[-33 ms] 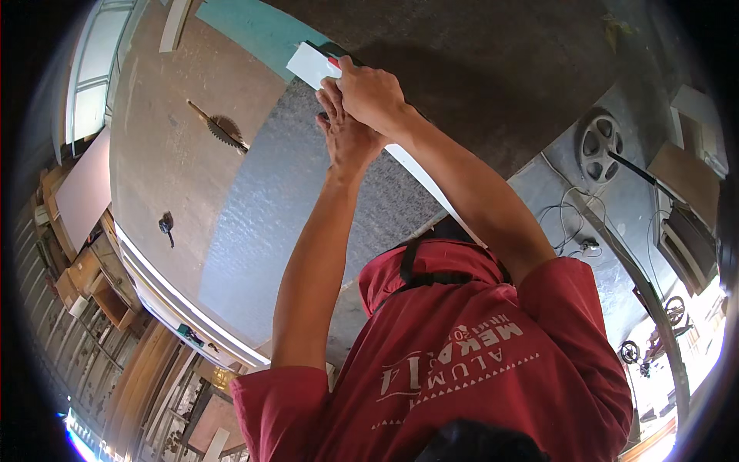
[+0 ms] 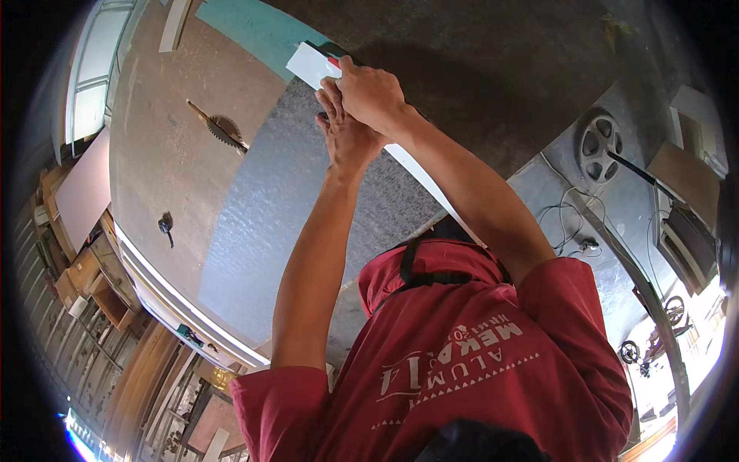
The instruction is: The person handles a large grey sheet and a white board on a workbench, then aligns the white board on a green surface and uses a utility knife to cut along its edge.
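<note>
A long white strip [image 2: 309, 63] lies diagonally across a grey speckled sheet [image 2: 262, 215], running under both hands. My left hand [image 2: 346, 135] rests on the strip with fingers spread toward its far end. My right hand [image 2: 373, 96] is curled around a red object [image 2: 333, 62], perhaps a tool handle, at the strip's right edge. Its fingers hide most of that object and overlap my left hand.
A circular saw blade [image 2: 226, 131] and a small black object [image 2: 165, 225] lie on the left. A teal piece [image 2: 239, 31] is beyond the strip. On the right are a spoked metal disc [image 2: 596, 142], cables, stacked boards [image 2: 681, 215] and a curved rail.
</note>
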The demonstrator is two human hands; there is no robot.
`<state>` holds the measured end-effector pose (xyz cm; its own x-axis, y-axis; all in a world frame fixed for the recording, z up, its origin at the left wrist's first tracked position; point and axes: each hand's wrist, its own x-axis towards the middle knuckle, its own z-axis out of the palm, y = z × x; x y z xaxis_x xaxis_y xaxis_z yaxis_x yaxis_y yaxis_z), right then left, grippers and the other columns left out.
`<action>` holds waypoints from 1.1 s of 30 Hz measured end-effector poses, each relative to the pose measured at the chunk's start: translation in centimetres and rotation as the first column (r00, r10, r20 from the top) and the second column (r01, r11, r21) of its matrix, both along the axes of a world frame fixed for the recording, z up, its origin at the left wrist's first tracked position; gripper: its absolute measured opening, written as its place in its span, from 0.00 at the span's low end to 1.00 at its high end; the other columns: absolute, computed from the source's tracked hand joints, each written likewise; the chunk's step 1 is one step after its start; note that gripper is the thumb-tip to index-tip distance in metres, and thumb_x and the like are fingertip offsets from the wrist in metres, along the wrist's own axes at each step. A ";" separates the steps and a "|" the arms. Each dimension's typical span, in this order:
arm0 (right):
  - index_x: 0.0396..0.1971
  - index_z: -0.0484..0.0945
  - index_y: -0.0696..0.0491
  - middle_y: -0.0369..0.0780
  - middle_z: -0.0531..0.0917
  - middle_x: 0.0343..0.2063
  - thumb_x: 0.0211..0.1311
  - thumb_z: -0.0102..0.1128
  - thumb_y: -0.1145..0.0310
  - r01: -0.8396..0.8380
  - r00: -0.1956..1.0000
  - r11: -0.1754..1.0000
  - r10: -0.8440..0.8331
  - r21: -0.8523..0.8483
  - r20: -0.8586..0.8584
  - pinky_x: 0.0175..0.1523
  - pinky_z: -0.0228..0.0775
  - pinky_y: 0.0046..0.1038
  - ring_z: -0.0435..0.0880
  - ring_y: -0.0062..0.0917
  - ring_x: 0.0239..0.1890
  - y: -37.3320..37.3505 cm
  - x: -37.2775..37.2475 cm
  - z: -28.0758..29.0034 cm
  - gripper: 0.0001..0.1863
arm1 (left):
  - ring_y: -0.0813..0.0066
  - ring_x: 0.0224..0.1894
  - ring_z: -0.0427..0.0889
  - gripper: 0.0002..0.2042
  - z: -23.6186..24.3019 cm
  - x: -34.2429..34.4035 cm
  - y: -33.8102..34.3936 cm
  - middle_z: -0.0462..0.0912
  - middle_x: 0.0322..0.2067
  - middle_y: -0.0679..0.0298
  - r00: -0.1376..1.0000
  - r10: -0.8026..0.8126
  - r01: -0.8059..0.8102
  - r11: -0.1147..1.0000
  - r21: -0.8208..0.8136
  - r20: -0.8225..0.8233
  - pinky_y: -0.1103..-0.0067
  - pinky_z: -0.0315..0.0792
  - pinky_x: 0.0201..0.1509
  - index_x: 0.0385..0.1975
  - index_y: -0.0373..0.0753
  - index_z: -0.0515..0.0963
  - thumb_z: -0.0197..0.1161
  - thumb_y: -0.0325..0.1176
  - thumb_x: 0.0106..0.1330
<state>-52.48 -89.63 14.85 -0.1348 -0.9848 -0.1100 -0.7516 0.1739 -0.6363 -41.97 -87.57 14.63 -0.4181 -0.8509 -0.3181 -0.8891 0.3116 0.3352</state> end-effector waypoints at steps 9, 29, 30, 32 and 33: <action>0.43 0.72 0.52 0.48 0.84 0.30 0.62 0.64 0.66 0.137 0.984 0.984 -0.123 -0.110 0.126 0.34 0.76 0.45 0.85 0.48 0.32 11.7 -4.1 2.5 0.13 | 0.37 0.78 0.38 0.71 0.7 -0.6 0.3 0.38 0.77 0.41 0.997 0.071 -0.073 0.995 0.068 0.023 0.42 0.48 0.74 0.75 0.30 0.42 0.86 0.51 0.34; 0.62 0.70 0.48 0.42 0.82 0.43 0.48 0.77 0.52 0.223 0.941 0.945 -0.145 0.241 -0.304 0.49 0.77 0.44 0.82 0.42 0.48 35.6 -3.5 4.0 0.41 | 0.36 0.78 0.35 0.70 -0.3 1.4 0.7 0.38 0.76 0.42 0.974 0.062 -0.062 0.998 0.006 -0.216 0.43 0.44 0.76 0.75 0.30 0.42 0.85 0.51 0.36; 0.62 0.70 0.48 0.43 0.83 0.43 0.47 0.77 0.53 0.212 0.944 0.956 -0.147 0.203 -0.294 0.48 0.77 0.44 0.82 0.42 0.47 35.5 -3.5 3.8 0.41 | 0.36 0.78 0.35 0.70 -0.6 1.9 0.8 0.38 0.76 0.42 0.973 0.063 -0.067 0.998 -0.009 -0.222 0.43 0.44 0.76 0.75 0.30 0.42 0.85 0.51 0.36; 0.62 0.70 0.48 0.43 0.83 0.42 0.47 0.77 0.55 0.204 0.945 0.967 -0.153 0.155 -0.290 0.48 0.77 0.43 0.82 0.42 0.47 35.6 -3.0 4.3 0.41 | 0.38 0.78 0.36 0.62 -1.0 3.3 2.5 0.38 0.76 0.40 0.874 0.134 -0.193 0.978 -0.081 -0.468 0.50 0.41 0.79 0.75 0.29 0.43 0.81 0.47 0.47; 0.62 0.71 0.49 0.44 0.83 0.42 0.47 0.77 0.56 0.187 0.948 0.979 -0.158 0.081 -0.276 0.48 0.77 0.43 0.83 0.42 0.46 35.7 -2.8 4.6 0.40 | 0.38 0.78 0.36 0.62 -1.2 3.9 3.8 0.38 0.76 0.40 0.870 0.128 -0.193 0.977 -0.091 -0.476 0.50 0.41 0.79 0.75 0.29 0.43 0.81 0.47 0.47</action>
